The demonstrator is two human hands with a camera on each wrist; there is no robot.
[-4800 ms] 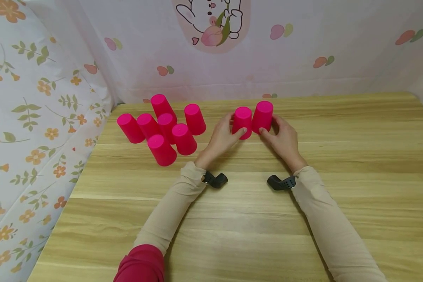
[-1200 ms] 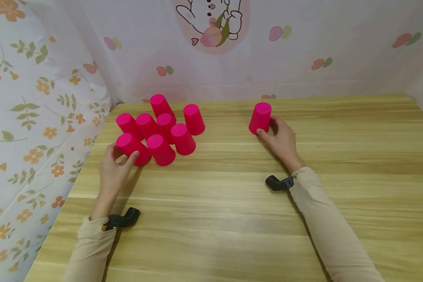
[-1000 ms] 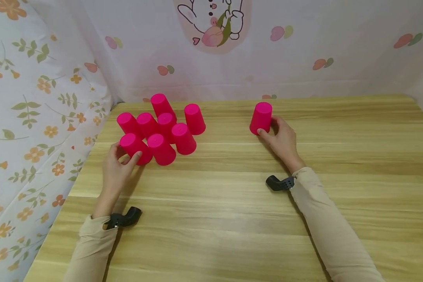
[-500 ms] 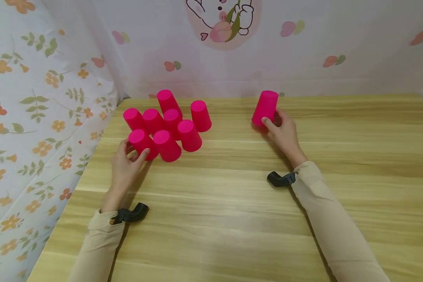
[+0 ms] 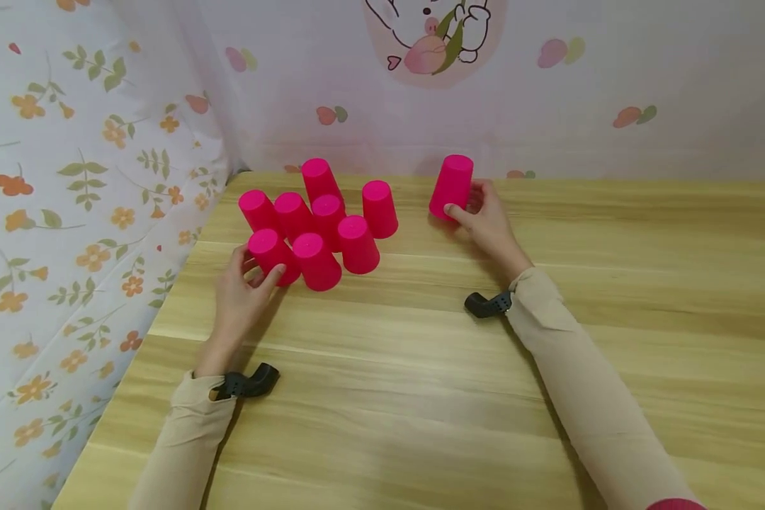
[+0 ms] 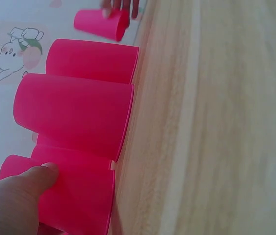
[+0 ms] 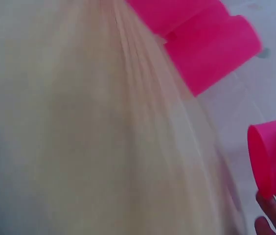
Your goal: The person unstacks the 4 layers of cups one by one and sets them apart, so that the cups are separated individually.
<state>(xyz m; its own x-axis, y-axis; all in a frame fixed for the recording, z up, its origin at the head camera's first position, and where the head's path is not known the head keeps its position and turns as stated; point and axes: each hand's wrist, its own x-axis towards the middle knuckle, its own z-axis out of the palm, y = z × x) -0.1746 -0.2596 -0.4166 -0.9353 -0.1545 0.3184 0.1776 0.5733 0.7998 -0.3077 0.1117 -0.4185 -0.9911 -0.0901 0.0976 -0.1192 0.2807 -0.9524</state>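
Observation:
My left hand (image 5: 239,301) grips a pink plastic cup (image 5: 270,248) that stands upside down at the front left corner of a cluster of matching cups. In the left wrist view the thumb lies against the side of that cup (image 6: 81,200), close to its neighbour. My right hand (image 5: 489,223) holds another upside-down pink cup (image 5: 454,185), thumb on the near side, to the right of the cluster. The right wrist view shows this cup's rim (image 7: 260,161) raised off the table, with fingers below it.
Several more pink cups (image 5: 359,244) stand upside down, close together, on the wooden table (image 5: 382,397). A printed cloth (image 5: 293,78) hangs behind the far edge, and a floral cloth (image 5: 102,212) borders the left side.
The left hand has carried its cup from the right over to the cluster's front left and still holds it there. The right hand has lifted its cup and moved it left toward the cluster.

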